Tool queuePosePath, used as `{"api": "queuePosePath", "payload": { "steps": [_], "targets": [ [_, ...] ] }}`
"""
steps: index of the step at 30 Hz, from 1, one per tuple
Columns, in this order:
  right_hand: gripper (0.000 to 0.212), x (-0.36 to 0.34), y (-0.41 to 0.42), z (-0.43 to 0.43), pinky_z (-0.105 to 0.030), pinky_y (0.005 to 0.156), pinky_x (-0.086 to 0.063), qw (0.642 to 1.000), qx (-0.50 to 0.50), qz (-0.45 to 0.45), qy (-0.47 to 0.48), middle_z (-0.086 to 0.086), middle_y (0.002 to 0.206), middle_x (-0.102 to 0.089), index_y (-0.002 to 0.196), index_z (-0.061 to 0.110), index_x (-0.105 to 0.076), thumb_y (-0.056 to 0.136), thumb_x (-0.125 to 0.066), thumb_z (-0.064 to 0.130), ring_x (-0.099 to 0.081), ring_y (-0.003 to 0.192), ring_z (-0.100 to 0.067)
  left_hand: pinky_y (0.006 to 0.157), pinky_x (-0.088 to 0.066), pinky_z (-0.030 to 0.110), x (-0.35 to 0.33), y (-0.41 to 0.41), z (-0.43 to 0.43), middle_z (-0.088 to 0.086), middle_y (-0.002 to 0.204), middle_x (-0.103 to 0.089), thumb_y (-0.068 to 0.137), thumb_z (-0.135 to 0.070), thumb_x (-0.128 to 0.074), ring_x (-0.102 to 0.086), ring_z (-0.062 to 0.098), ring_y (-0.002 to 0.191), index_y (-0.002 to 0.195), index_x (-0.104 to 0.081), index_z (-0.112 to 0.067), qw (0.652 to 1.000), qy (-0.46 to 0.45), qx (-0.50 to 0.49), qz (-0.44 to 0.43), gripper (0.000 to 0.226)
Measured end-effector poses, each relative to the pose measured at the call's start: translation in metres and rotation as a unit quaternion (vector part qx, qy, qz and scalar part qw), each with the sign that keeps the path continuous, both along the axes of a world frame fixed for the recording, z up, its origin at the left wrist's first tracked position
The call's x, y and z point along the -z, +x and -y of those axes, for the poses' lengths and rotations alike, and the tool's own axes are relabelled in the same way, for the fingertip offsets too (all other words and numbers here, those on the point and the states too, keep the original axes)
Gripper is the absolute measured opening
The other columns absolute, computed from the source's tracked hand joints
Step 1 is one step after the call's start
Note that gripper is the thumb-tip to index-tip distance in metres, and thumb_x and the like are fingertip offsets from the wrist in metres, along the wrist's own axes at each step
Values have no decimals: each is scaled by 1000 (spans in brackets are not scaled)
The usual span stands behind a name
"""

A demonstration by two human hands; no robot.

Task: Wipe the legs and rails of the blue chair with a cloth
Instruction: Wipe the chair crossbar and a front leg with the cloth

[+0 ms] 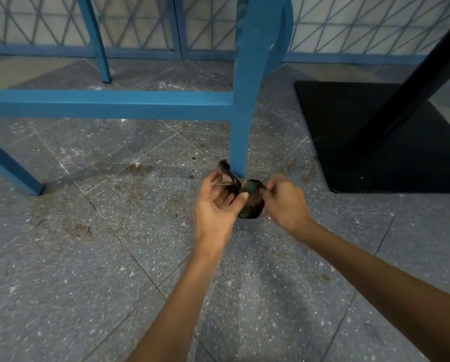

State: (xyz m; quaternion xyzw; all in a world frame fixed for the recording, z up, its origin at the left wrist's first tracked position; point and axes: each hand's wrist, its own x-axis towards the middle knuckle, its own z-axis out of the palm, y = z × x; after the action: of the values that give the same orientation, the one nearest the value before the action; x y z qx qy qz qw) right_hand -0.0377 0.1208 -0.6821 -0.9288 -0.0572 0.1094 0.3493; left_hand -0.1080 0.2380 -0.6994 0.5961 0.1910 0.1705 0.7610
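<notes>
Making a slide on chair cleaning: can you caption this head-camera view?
Left hand and right hand grip a dark cloth near the foot of the blue chair leg, beside a black table base.

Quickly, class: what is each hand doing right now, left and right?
Left hand: holds the cloth.
Right hand: pinches the cloth's other end.

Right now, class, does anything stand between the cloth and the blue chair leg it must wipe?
Nothing visible does. The left hand and right hand hold the cloth right at the foot of the chair leg; the black table base lies apart, to the right.
</notes>
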Motion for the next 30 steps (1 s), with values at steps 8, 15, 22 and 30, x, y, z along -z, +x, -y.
{"api": "queuePosePath", "payload": {
  "steps": [8, 15, 22, 30],
  "targets": [
    [34, 5, 3, -5, -33, 77, -51, 993, -5, -107, 39, -12, 107, -62, 116, 10, -42, 87, -60, 15, -62, 96, -24, 69, -42, 7, -4, 24, -6, -1, 97, -66, 78, -29, -77, -60, 10, 86, 112, -58, -7, 947, 296, 34, -121, 44],
    [59, -16, -15, -24, -29, 77, -50, 991, -38, 30, 124, -3, 121, -57, 129, 22, -41, 79, -72, 25, -59, 106, -18, 78, -56, 32, -46, 20, -6, 0, 91, -71, 81, -32, -73, -68, 14, 85, 107, -62, -7, 956, 286, -48, -39, 37],
    [70, -60, -24, -29, -12, 91, -46, 944, -47, 167, 279, 26, 123, -45, 139, 19, -32, 81, -71, 15, -50, 111, 15, 79, -55, 26, -87, 19, -8, -13, 88, -70, 83, -33, -70, -70, 4, 86, 101, -63, -17, 979, 173, -69, 80, 25],
    [62, -15, -4, -26, -8, 71, -43, 986, -89, 63, 130, -1, 115, -65, 138, 19, -36, 85, -66, 15, -63, 102, -15, 79, -58, 39, -19, 25, -13, -6, 87, -72, 76, -42, -72, -71, 12, 84, 95, -64, -25, 989, 149, -3, 0, 27]
  ]
}}
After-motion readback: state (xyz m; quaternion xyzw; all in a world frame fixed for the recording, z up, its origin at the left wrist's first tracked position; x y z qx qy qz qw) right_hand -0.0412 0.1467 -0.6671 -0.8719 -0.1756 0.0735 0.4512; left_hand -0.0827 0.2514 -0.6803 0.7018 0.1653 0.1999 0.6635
